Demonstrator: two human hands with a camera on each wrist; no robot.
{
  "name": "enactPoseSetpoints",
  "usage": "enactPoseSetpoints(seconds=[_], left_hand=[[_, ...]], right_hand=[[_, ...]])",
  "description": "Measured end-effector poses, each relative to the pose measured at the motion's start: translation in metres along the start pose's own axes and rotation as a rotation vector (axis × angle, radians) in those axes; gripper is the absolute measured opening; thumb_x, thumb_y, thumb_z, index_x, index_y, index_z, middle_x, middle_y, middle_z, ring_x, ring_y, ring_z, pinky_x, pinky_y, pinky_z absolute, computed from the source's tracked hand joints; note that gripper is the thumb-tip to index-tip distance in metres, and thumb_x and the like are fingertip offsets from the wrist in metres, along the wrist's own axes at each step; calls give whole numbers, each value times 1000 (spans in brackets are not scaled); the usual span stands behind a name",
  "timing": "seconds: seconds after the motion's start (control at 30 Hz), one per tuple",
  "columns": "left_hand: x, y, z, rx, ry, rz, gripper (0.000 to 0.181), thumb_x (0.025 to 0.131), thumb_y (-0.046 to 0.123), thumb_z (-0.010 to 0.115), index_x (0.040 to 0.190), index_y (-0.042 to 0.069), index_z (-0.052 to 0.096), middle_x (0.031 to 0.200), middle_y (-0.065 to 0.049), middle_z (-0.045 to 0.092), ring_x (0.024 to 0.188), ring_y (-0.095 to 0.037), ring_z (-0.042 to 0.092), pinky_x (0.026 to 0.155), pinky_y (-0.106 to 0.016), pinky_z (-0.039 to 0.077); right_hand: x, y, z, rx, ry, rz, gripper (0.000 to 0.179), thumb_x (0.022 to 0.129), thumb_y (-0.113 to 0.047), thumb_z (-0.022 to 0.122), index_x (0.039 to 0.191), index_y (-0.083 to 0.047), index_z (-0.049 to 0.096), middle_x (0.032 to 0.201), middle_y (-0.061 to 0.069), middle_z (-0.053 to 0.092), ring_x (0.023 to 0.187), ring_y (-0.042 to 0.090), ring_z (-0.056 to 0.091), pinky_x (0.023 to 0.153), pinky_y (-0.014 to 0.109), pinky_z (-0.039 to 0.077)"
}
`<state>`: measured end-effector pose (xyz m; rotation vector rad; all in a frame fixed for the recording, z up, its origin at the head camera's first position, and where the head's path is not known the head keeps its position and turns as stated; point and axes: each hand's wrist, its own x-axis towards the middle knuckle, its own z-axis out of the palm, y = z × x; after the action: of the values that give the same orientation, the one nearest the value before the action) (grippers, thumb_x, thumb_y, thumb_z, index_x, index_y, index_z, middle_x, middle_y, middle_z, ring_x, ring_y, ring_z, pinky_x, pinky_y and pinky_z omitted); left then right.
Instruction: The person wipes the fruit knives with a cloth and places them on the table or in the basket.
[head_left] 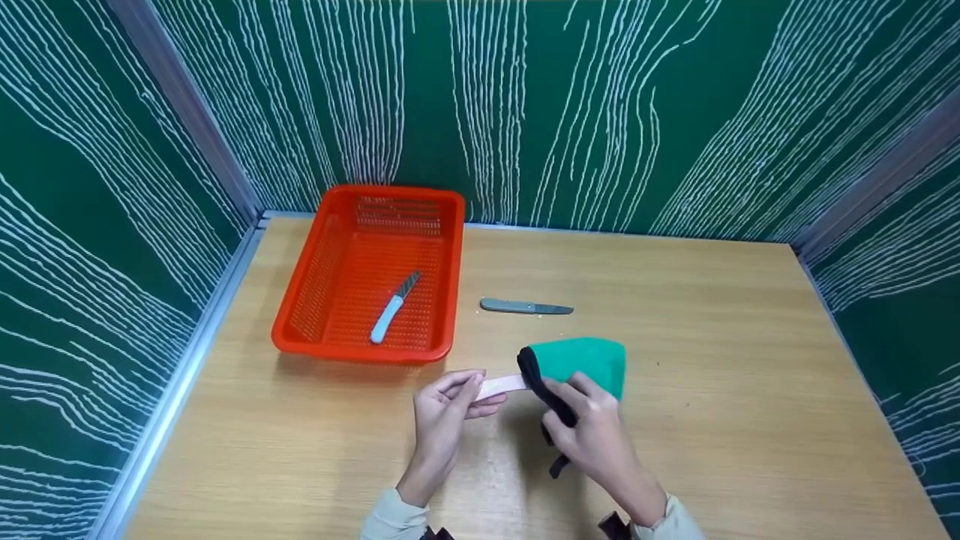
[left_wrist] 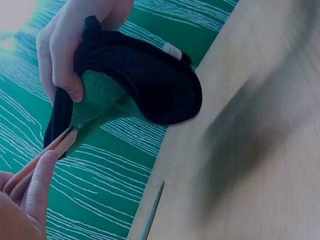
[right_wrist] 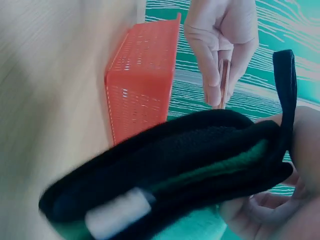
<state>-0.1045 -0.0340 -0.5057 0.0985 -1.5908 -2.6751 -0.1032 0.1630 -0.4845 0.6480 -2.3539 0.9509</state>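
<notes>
My left hand pinches a pink knife handle between thumb and fingers. In the left wrist view the handle has a slot along it, and its far end meets the cloth edge; any blade is hidden. My right hand grips a green cloth mitt with black trim by its edge. A black loop and a white label show on this mitt in the right wrist view. Both hands are held above the table, close together.
A red plastic basket stands at the back left, with a light-handled knife inside. Right of it, a grey-handled knife lies on the wooden table. Green walls with white lines enclose the table's back and sides.
</notes>
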Motion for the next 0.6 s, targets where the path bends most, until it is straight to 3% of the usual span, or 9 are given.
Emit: enactPoseSetpoints(seconds=[0.33,0.6], left_hand=[[0,-2,-2,-31,-3,17,24,89,1,63,104,-18,60,93,-32,65,77,-45,66,65,-45,57],[-1,3,-3,-13,0,37,26,89,1,63,103,-19,59,89,-32,65,71,-37,69,63,-43,57]], right_hand=[[-3,10,-2,-27,-18,73,37,63,9,69,100,4,72,76,1,50,59,8,43,42,15,39],[-5,23,-19,-69,-3,134,34,65,11,69,98,5,72,77,7,56,52,7,48,38,13,40]])
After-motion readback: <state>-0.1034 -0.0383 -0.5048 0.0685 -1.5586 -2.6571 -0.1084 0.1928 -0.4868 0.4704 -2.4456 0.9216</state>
